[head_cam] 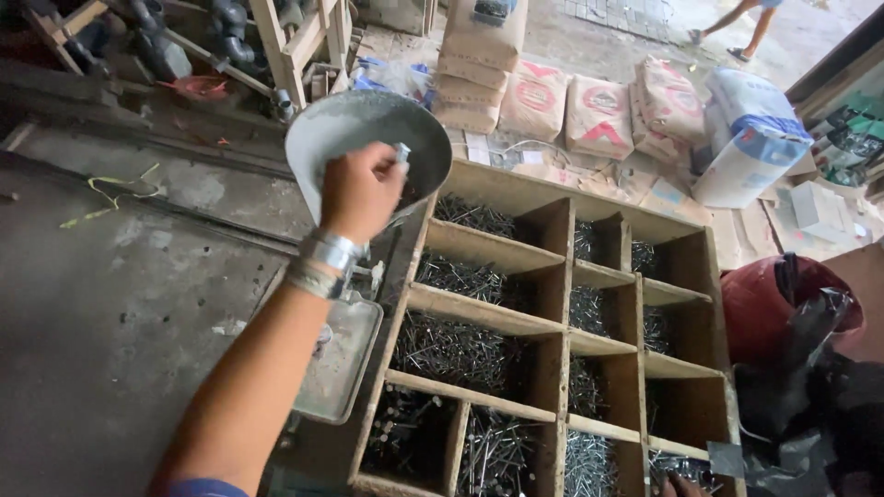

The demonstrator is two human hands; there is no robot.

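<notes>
My left hand point(359, 189) reaches forward and grips the near rim of a round grey metal pan point(364, 120), which it holds tilted over the far left corner of a wooden compartment box point(552, 198). A silver bracelet sits on that wrist. The compartments of the box hold heaps of nails point(451, 350) in different sizes. Only the fingertips of my right hand point(681, 485) show, at the bottom edge by a nail compartment, and what they hold is hidden.
A flat metal tray point(341, 364) lies left of the box on the grey concrete floor. Paper sacks point(599, 115) and a white bag point(750, 152) are stacked beyond. A red object point(773, 304) and black plastic point(829, 396) sit at the right. A person's legs point(737, 23) walk far behind.
</notes>
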